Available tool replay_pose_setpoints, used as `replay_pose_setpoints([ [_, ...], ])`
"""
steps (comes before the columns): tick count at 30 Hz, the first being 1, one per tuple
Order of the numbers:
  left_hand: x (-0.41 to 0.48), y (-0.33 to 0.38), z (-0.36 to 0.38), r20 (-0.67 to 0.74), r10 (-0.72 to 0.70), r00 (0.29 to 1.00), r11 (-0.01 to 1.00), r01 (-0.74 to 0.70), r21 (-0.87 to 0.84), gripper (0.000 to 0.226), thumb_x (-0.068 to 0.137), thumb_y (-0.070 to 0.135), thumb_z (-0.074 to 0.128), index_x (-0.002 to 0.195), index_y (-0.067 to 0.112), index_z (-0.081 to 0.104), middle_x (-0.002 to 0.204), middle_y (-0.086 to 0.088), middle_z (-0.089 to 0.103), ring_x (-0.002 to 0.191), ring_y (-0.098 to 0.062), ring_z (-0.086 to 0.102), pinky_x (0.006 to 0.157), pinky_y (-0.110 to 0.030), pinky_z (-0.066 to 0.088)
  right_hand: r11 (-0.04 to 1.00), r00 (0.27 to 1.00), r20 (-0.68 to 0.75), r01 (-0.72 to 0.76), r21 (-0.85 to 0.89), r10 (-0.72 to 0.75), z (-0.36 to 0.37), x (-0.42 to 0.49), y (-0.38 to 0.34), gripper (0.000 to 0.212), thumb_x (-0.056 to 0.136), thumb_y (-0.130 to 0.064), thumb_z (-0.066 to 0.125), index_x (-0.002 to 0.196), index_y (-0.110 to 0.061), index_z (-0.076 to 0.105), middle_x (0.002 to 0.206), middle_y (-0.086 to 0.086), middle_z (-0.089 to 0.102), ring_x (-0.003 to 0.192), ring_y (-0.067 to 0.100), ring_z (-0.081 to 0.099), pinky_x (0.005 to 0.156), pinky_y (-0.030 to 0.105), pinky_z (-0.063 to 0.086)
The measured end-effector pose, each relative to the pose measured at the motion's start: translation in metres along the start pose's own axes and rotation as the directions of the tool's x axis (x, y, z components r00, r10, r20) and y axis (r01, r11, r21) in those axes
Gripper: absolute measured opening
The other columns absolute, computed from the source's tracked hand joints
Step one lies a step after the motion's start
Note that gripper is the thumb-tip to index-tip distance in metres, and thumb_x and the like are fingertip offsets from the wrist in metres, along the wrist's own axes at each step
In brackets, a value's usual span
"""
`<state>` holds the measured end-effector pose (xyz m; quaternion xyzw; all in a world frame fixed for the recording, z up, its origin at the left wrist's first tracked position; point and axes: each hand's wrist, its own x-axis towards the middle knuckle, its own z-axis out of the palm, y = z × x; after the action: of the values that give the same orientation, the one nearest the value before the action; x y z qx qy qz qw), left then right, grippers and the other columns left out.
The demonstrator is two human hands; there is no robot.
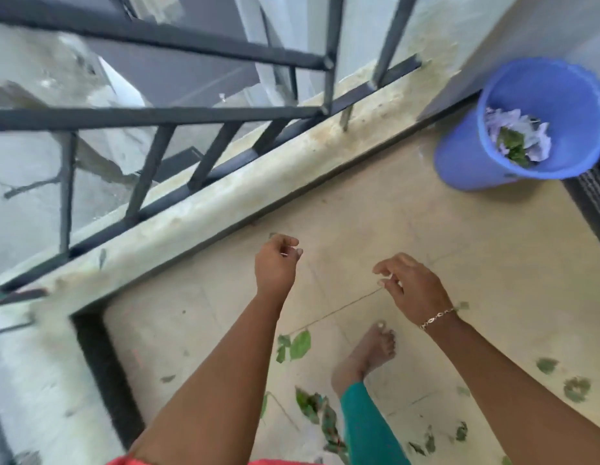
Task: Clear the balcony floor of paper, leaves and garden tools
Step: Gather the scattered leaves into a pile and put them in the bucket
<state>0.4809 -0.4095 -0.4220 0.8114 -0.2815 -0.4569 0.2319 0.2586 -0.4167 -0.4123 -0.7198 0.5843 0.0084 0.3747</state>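
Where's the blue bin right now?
Head view, upper right: the bin sits on the floor in the far corner by the wall, at the end of the railing kerb, ahead and right of the right hand.

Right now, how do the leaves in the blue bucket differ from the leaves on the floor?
The bucket leaves lie bunched on crumpled paper inside the blue bucket; the floor leaves lie scattered across bare tile. Both are green.

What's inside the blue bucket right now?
The bucket holds crumpled paper with green leaves on top. Anything beneath them is covered.
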Motion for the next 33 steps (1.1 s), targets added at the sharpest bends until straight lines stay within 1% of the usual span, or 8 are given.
replay_pose_setpoints([
  [7, -0.025, -0.152, -0.112, -0.06, -0.117, 0.991, 0.993, 0.118, 0.017, 0.007, 0.084, 0.007, 0.063, 0.089, 0.013, 0.064, 0.081, -0.004, 0.06, 0.078, -0.021, 0.057, 0.077, -0.042, 0.052, 0.999, 0.995, 0.1, -0.019, -0.033, 0.022, 0.104, -0.032, -0.07, 0.016, 0.08, -0.003, 0.066, 0.094, -0.01, 0.067, 0.085, 0.0, 0.055, 0.071, 0.019, 0.056, 0.067, 0.023, 0.037],
  [11, -0.055, -0.228, -0.156, -0.029, -0.146, 0.989, 0.982, 0.149, 0.113, 0.014, 0.084, 0.009, 0.064, 0.097, 0.007, 0.066, 0.085, -0.003, 0.059, 0.078, -0.02, 0.053, 0.069, -0.026, 0.04, 0.997, 0.988, 0.134, -0.075, -0.01, 0.076, 0.16, -0.056, -0.094, 0.016, 0.077, 0.001, 0.067, 0.09, -0.008, 0.066, 0.082, 0.002, 0.054, 0.067, 0.018, 0.051, 0.061, 0.017, 0.035],
  [14, -0.081, -0.275, -0.166, 0.043, -0.169, 0.985, 0.972, 0.16, 0.174, 0.017, 0.082, 0.01, 0.067, 0.099, 0.007, 0.064, 0.08, 0.0, 0.056, 0.075, -0.018, 0.052, 0.065, -0.025, 0.036, 0.991, 0.977, 0.17, -0.133, 0.01, 0.13, 0.2, -0.067, -0.1, 0.018, 0.079, 0.002, 0.065, 0.093, -0.009, 0.065, 0.084, 0.003, 0.054, 0.072, 0.018, 0.052, 0.067, 0.023, 0.038],
  [19, -0.101, -0.334, -0.127, 0.158, -0.169, 0.973, 0.949, 0.117, 0.292, 0.032, 0.081, 0.014, 0.07, 0.11, 0.01, 0.059, 0.104, -0.008, 0.056, 0.094, -0.021, 0.055, 0.074, -0.026, 0.037, 0.965, 0.942, 0.211, -0.257, -0.046, 0.26, 0.259, -0.061, -0.078, 0.021, 0.08, 0.0, 0.066, 0.098, -0.009, 0.062, 0.093, 0.006, 0.051, 0.081, 0.021, 0.052, 0.067, 0.026, 0.041],
  [23, -0.084, -0.376, -0.066, 0.18, -0.17, 0.969, 0.929, 0.096, 0.357, 0.054, 0.079, 0.017, 0.072, 0.126, 0.014, 0.046, 0.124, -0.012, 0.044, 0.113, -0.027, 0.048, 0.087, -0.034, 0.042, 0.948, 0.913, 0.266, -0.279, -0.15, 0.311, 0.31, -0.039, -0.035, 0.051, 0.074, -0.014, 0.075, 0.119, -0.015, 0.053, 0.118, 0.015, 0.044, 0.092, 0.03, 0.055, 0.078, 0.035, 0.049],
  [26, -0.061, -0.402, -0.026, 0.142, -0.144, 0.979, 0.896, 0.068, 0.439, 0.076, 0.076, 0.018, 0.075, 0.138, 0.017, 0.032, 0.134, -0.015, 0.033, 0.121, -0.032, 0.039, 0.088, -0.039, 0.044, 0.952, 0.937, 0.259, -0.167, -0.258, 0.235, 0.344, -0.026, -0.007, 0.069, 0.073, -0.019, 0.076, 0.132, -0.021, 0.042, 0.128, 0.015, 0.036, 0.109, 0.033, 0.049, 0.087, 0.038, 0.047],
  [29, -0.045, -0.419, 0.001, 0.115, -0.104, 0.988, 0.871, 0.035, 0.49, 0.095, 0.07, 0.027, 0.081, 0.144, 0.021, 0.021, 0.14, -0.016, 0.024, 0.126, -0.032, 0.031, 0.092, -0.042, 0.044, 0.948, 0.971, 0.217, -0.03, -0.315, 0.103, 0.369, -0.02, 0.007, 0.075, 0.068, -0.028, 0.08, 0.132, -0.022, 0.04, 0.128, 0.014, 0.033, 0.113, 0.03, 0.042, 0.083, 0.036, 0.046],
  [33, -0.042, -0.43, 0.029, 0.096, -0.023, 0.995, 0.801, -0.039, 0.597, 0.091, 0.07, 0.032, 0.08, 0.14, 0.019, 0.025, 0.135, -0.017, 0.027, 0.12, -0.031, 0.033, 0.088, -0.04, 0.047, 0.951, 0.978, 0.209, 0.088, -0.297, -0.026, 0.401, -0.021, 0.008, 0.064, 0.067, -0.033, 0.08, 0.12, -0.021, 0.047, 0.125, 0.011, 0.032, 0.112, 0.027, 0.037, 0.076, 0.032, 0.042],
])
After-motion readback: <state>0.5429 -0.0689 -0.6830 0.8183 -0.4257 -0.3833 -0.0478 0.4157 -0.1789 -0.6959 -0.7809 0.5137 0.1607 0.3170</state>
